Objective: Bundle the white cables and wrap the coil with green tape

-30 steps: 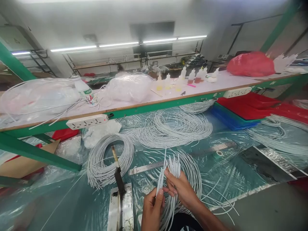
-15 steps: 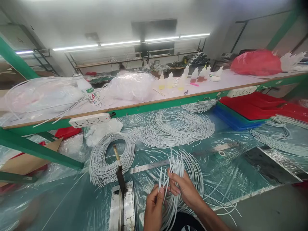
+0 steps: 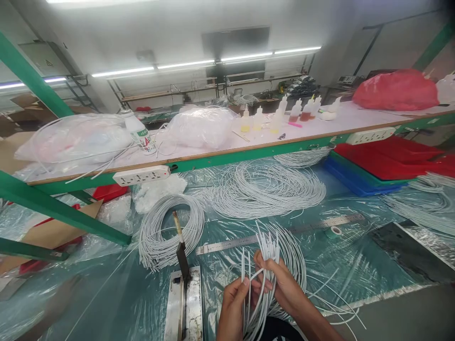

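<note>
A bundle of white cables [image 3: 269,247] stands with its cut ends up, and my right hand [image 3: 279,279] is wrapped round it just below the ends. Beside it, my left hand [image 3: 232,303] pinches a few white cables split off from the bundle, their tips rising above the thumb. The rest of the bundle hangs below my hands and loops behind them to the right. Left of my hands is a metal hand-lever cutter [image 3: 183,298] with its handle raised. A steel ruler [image 3: 223,245] lies flat behind the bundle.
Coiled white cables [image 3: 151,241] lie on the plastic-covered table to the left, with a larger heap [image 3: 263,189] behind. A green tape roll [image 3: 333,232] sits right of the ruler. The raised shelf [image 3: 213,154] crosses beyond, bearing bottles and bags. Red trays [image 3: 384,161] are stacked at right.
The whole view has shifted slightly, so the scene appears further right. Both hands keep their grip on the cables; the left-hand cables now stand a little closer to upright.
</note>
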`<move>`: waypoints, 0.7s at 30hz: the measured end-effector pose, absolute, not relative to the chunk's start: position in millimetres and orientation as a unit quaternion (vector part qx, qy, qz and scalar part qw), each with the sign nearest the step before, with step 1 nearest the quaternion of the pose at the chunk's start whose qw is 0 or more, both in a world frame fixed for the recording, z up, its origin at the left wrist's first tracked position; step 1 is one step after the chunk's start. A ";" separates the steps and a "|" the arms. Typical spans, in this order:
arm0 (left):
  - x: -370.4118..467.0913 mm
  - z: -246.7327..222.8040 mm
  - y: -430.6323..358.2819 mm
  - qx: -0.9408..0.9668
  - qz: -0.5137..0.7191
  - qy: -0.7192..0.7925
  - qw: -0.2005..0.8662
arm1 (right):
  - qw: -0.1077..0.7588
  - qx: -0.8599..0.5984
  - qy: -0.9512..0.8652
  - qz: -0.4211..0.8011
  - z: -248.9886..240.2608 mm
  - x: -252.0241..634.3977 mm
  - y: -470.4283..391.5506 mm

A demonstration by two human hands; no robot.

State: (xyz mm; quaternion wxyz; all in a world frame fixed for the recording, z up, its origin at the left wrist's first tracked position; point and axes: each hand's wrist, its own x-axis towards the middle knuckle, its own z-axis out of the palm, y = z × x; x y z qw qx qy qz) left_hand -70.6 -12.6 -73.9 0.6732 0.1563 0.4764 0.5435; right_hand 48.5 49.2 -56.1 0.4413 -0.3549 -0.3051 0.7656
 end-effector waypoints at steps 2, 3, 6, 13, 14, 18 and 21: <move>-70.8 -75.8 -12.1 0.139 0.546 0.473 0.678 | 0.435 -0.347 -0.298 0.776 -55.9 49.3 50.1; -71.9 -76.5 -11.9 0.134 0.545 0.471 0.680 | 0.432 -0.339 -0.293 0.782 -55.2 49.9 50.5; -77.7 -77.1 -11.7 0.159 0.537 0.479 0.676 | 0.435 -0.317 -0.287 0.792 -50.3 52.3 51.3; -83.0 -69.7 -9.6 0.147 0.553 0.505 0.647 | 0.433 -0.296 -0.265 0.809 -44.4 60.3 50.8; -83.1 -68.2 -8.4 0.141 0.577 0.498 0.632 | 0.438 -0.298 -0.254 0.809 -45.6 61.5 51.1; -84.1 -65.6 -3.9 0.111 0.625 0.471 0.612 | 0.432 -0.332 -0.226 0.807 -49.3 62.6 51.5; -79.8 -69.9 -3.8 0.159 0.580 0.485 0.635 | 0.412 -0.403 -0.253 0.777 -48.5 55.0 47.9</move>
